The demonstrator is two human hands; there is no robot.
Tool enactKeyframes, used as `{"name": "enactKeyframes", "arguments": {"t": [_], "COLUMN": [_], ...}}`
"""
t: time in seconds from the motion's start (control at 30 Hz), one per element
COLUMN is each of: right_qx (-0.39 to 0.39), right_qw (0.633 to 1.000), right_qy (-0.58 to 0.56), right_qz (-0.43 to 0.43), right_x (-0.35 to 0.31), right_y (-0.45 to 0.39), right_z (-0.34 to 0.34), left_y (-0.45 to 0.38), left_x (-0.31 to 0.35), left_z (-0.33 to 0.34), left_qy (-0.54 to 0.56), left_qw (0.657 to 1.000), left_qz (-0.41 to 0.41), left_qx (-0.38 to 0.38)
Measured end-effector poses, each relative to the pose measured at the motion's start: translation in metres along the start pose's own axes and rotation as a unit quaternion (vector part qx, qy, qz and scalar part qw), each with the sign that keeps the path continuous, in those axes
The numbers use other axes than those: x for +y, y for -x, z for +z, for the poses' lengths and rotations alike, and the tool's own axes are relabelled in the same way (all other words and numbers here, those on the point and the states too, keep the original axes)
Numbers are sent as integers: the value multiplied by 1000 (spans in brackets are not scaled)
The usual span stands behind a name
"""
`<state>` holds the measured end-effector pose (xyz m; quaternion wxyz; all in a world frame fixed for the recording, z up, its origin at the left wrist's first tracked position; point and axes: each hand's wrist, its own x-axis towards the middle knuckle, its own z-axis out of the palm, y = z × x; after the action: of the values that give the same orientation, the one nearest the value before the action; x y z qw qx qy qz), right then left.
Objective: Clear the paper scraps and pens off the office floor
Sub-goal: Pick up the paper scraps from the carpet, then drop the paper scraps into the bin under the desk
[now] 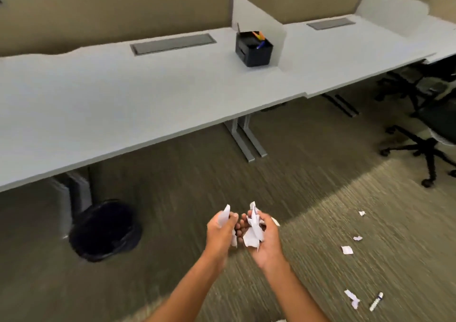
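My left hand [219,233] and my right hand [265,241] are held together over the carpet, each closed on white paper scraps [253,231]. A piece [225,214] sticks up from my left fist. More scraps lie on the carpet to the right: one [346,249], a small one [357,238], another [362,213] and a long one [352,298]. A white pen [376,301] with a dark cap lies beside that long scrap. A black waste bin [106,230] with a dark liner stands under the desk, to the left of my hands.
A long white desk [123,104] runs across the view on grey legs [243,139]. A black pen holder [254,49] with pens stands on it beside a divider. Black office chairs [429,134] stand at the right on the carpet.
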<state>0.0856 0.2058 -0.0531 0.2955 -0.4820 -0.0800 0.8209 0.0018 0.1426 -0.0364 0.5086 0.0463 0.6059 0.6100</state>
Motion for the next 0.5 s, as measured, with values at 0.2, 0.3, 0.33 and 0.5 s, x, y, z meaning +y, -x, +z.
{"name": "enactKeyframes", "arguments": {"t": [0.2, 0.3, 0.33, 0.5], "right_qx": [-40, -50, -53, -56], "right_qw": [992, 981, 976, 959], "right_qy": [107, 164, 184, 240], "right_qz": [59, 92, 103, 143], "right_x": [103, 147, 160, 216], "right_y": [-16, -23, -26, -48], "right_z": [86, 121, 133, 189], "left_y": [-1, -5, -7, -27], "left_x": [30, 35, 37, 56], "left_z": [-133, -184, -199, -257], "left_qy": [17, 74, 99, 247], "left_qw": [994, 985, 980, 920], "left_qz": [35, 34, 30, -25], "left_qx": [100, 150, 168, 303]}}
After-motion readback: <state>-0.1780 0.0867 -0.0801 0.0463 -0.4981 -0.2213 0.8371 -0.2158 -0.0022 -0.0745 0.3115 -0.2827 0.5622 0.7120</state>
